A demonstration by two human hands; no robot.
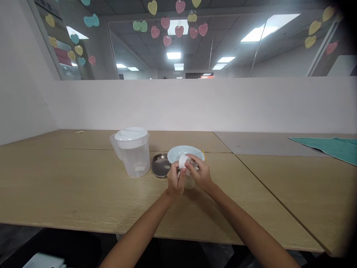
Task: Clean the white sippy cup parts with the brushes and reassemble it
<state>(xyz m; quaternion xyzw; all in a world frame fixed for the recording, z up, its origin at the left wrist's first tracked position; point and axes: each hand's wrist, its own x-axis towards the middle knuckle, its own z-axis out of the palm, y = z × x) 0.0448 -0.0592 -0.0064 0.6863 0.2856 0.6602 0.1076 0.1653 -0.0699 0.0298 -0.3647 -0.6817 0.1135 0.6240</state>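
Note:
Above the table, both hands meet around a small clear bottle with a white cap (182, 161), tilted on its side. My left hand (175, 179) is closed, its fingers and thumb at the cap. My right hand (202, 172) closes on the clear bottle (192, 162), which its fingers partly cover. Just below the hands stands a clear round jar (189, 182), its upper part hidden behind them. A pale blue-white plate (178, 149) lies right behind the hands. Left of them is a round, shallow metal dish (161, 166).
A lidded translucent plastic pitcher (136, 156) stands left of the metal dish. A green cloth (331, 146) lies at the far right of the wooden table (83, 186). Behind the table is a white wall (195, 104) with a window above.

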